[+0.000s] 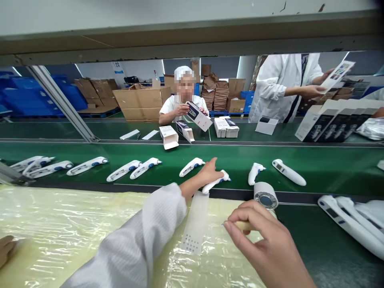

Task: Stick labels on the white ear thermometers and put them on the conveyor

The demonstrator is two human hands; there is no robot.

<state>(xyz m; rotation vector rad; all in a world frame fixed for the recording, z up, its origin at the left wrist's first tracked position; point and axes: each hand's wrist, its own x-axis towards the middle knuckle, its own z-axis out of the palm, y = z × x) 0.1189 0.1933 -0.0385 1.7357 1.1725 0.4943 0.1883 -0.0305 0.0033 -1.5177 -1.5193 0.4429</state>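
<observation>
My left hand [209, 173] reaches over the green belt [168, 152], index finger and thumb spread apart. Its thumb touches or lies just beside a white thermometer with a blue tip [213, 183], which overhangs the belt's near edge. Closer to me, my right hand [264, 236] pinches a thin tool with a pale yellow handle [244, 225]. Below my left hand, a translucent strip with small dots [196, 224] lies on the yellow plastic-covered surface [120, 212]. Another white thermometer [191, 167] sits on the belt just beyond my left hand.
Several thermometers [87, 166] lie along the belt. A round metal device [266, 196] stands beyond my right hand; more thermometers [351, 224] are at right. Opposite, a person holds a box [199, 116], another a printed sheet [337, 76]. Someone's hand [6, 250] shows at left.
</observation>
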